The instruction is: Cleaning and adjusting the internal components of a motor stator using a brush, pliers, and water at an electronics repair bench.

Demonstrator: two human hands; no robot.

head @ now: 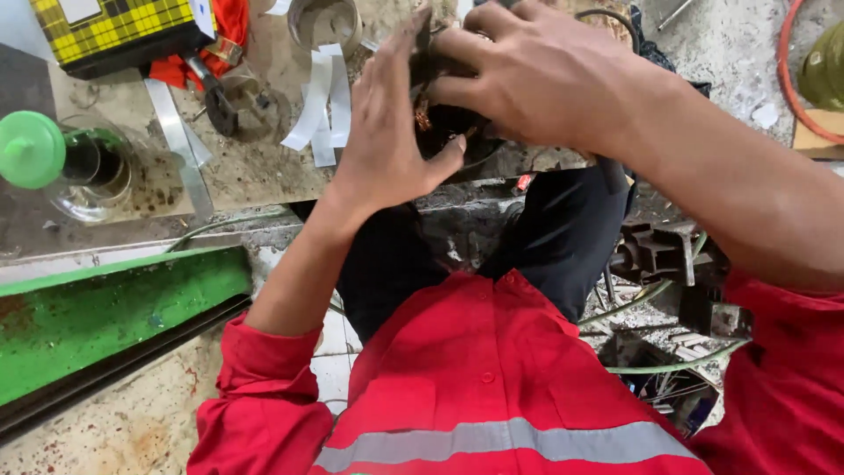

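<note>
Hands on a dark motor part with copper windings, left hand pressed flat against its near side, fingers spread, right hand clamped over its top, white paper strips just left of it, green-capped bottle well left, green metal beam below the bottle.

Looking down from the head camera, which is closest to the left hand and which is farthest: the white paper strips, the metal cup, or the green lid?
From the left hand:
1. White paper strips, just beside it on its left.
2. Metal cup, up at the top edge.
3. Green lid, far off at the left edge.
</note>
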